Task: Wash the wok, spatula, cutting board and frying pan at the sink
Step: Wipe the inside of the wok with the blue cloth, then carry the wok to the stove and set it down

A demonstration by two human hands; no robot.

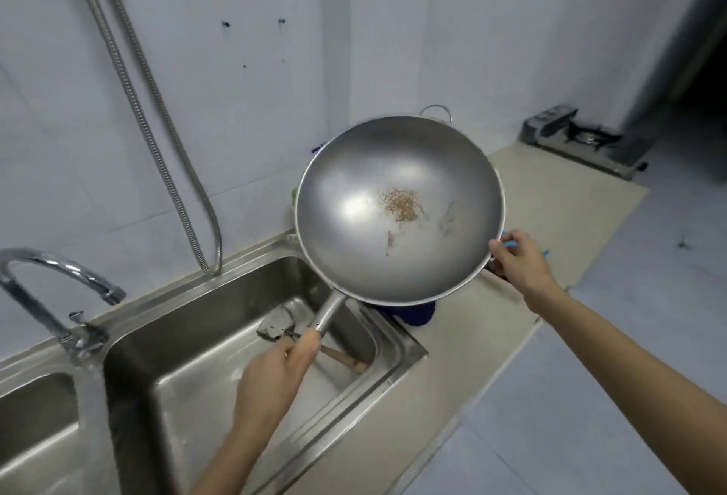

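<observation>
Left hand (275, 372) curled round long steel handle of round grey steel wok (399, 209), handle slanting down toward stainless sink basin (189, 368); right hand (517, 260) pinches far rim.

My wok (399, 211) hiding most of a blue thing (413, 313) on the surface, spatula (275, 327) handle passing under my left hand (271, 372), left basin (35, 416) running off the edge, stove (578, 136) blurring.
</observation>
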